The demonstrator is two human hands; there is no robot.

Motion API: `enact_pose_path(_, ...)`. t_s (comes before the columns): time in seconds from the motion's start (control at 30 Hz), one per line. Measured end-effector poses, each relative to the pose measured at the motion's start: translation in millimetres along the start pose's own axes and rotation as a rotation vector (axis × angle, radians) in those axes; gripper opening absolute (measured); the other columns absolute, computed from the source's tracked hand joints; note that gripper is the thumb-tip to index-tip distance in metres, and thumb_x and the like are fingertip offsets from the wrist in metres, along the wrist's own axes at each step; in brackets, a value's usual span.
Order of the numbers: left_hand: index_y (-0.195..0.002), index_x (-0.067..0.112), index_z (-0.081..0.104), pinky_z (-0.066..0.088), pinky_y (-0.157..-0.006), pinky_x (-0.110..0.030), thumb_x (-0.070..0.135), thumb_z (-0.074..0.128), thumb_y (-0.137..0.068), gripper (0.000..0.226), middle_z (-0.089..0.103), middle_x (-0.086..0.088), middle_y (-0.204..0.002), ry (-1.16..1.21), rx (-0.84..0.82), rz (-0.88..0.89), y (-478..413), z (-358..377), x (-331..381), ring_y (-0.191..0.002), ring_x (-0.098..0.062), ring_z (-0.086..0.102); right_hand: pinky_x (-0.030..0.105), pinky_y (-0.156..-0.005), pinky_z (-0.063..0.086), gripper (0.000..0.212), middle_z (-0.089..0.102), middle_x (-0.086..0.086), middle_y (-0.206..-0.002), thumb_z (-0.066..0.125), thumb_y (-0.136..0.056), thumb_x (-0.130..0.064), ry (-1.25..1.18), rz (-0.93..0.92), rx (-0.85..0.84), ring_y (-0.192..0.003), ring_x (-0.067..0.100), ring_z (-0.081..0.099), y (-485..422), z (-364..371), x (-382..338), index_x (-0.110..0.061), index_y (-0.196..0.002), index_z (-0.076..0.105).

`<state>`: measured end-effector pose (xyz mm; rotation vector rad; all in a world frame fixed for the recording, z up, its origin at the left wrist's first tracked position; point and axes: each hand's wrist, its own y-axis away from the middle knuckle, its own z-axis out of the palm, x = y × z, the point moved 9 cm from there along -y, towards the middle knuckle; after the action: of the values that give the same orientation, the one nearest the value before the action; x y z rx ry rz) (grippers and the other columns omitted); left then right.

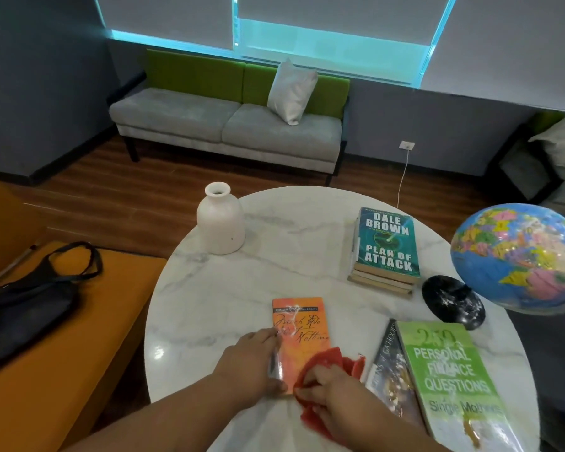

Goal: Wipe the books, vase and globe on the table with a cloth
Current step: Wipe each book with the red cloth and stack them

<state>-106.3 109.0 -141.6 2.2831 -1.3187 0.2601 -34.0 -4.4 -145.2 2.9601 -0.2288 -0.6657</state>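
Wiping looks barely begun. The right hand (327,396), its grip clenched on the red cloth (336,360), rubs the near end of the orange book (302,324) at the table's (291,256) front. The left hand (252,363) presses flat on the book's left edge, grip released. The green book (450,380), paperback stack (387,246), white vase (221,223) and globe (519,256) seemingly remain, all standing apart and unobstructed.

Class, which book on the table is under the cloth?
The orange book: only it has the left hand steadying it and the right hand holding the red cloth on it.
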Motion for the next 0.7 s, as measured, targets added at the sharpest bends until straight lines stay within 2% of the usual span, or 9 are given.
enact_pose_path(0.07,-0.151,0.025,0.021,0.033,-0.112,-0.037,0.052,0.067,-0.079,0.09,0.019,0.011,-0.157,-0.04,0.002,0.003,1,-2,3,-0.141,-0.016,0.024,0.018,-0.108,0.026,0.042,0.057,-0.019,-0.119,0.045,-0.081,-0.052,0.019,0.033,-0.003,-0.108,0.006,0.051,3,-7,3,-0.038,-0.113,0.068)
enact_pose_path(0.13,-0.15,0.025,0.023,0.033,-0.112,-0.037,0.049,0.065,-0.082,0.084,0.02,0.01,-0.157,-0.063,0.016,0.005,2,-3,8,-0.141,-0.017,0.024,0.022,-0.105,0.036,0.058,0.055,-0.013,-0.127,0.03,-0.08,-0.056,0.006,0.137,0.003,-0.114,0.012,0.05,5,-14,21,-0.034,-0.122,0.064)
enact_pose_path(0.23,-0.148,0.025,0.029,0.036,-0.108,-0.034,0.046,0.064,-0.083,0.076,0.024,0.011,-0.154,-0.031,0.047,-0.009,3,-2,11,-0.138,-0.016,0.029,0.027,-0.101,0.041,0.04,0.053,-0.009,-0.128,0.044,-0.09,-0.04,-0.01,0.248,0.001,-0.116,0.017,0.051,0,-24,31,-0.029,-0.124,0.062)
enact_pose_path(0.33,-0.144,0.025,0.033,0.04,-0.104,-0.031,0.044,0.067,-0.08,0.076,0.029,0.013,-0.15,-0.021,0.068,-0.029,2,0,13,-0.133,-0.014,0.035,0.023,-0.103,0.027,0.036,0.041,-0.01,-0.139,0.048,-0.094,-0.033,0.06,0.093,-0.149,-0.129,0.014,0.034,-8,-8,14,-0.033,-0.129,0.056)
enact_pose_path(0.4,-0.144,0.024,0.032,0.041,-0.103,-0.032,0.043,0.068,-0.079,0.077,0.028,0.012,-0.151,-0.031,0.08,-0.038,0,-2,15,-0.134,-0.014,0.034,0.018,-0.102,0.019,0.038,0.037,-0.009,-0.143,0.047,-0.096,-0.031,0.045,0.05,-0.185,-0.134,0.012,0.028,-13,-11,15,-0.033,-0.133,0.053)
enact_pose_path(0.5,-0.144,0.024,0.034,0.042,-0.102,-0.035,0.041,0.069,-0.079,0.076,0.027,0.012,-0.151,-0.067,0.055,-0.071,-4,-3,16,-0.136,-0.014,0.031,0.025,-0.105,0.031,0.045,0.037,-0.012,-0.143,0.04,-0.091,-0.043,0.06,0.082,-0.157,-0.131,0.017,0.033,-27,-24,25,-0.038,-0.134,0.05)
enact_pose_path(0.57,-0.141,0.024,0.037,0.044,-0.101,-0.036,0.04,0.07,-0.077,0.074,0.031,0.012,-0.148,-0.084,0.053,-0.102,-7,-7,16,-0.134,-0.014,0.032,0.035,-0.107,0.034,0.05,0.031,-0.014,-0.147,0.044,-0.091,-0.043,0.122,0.089,-0.174,-0.132,0.019,0.03,-38,-26,30,-0.04,-0.141,0.039)
enact_pose_path(0.63,-0.139,0.024,0.039,0.045,-0.099,-0.037,0.039,0.071,-0.075,0.072,0.034,0.011,-0.145,-0.088,0.059,-0.12,-10,-10,15,-0.133,-0.014,0.033,0.038,-0.108,0.033,0.054,0.028,-0.011,-0.15,0.047,-0.092,-0.041,0.178,-0.005,-0.204,-0.132,0.023,0.029,-49,-22,23,-0.036,-0.144,0.034)
enact_pose_path(0.7,-0.138,0.025,0.04,0.044,-0.099,-0.036,0.039,0.072,-0.075,0.071,0.035,0.011,-0.144,-0.094,0.062,-0.141,-10,-8,13,-0.133,-0.014,0.034,0.037,-0.107,0.034,0.051,0.032,-0.011,-0.148,0.048,-0.092,-0.04,0.186,-0.103,-0.211,-0.13,0.023,0.034,-54,-21,16,-0.035,-0.142,0.039)
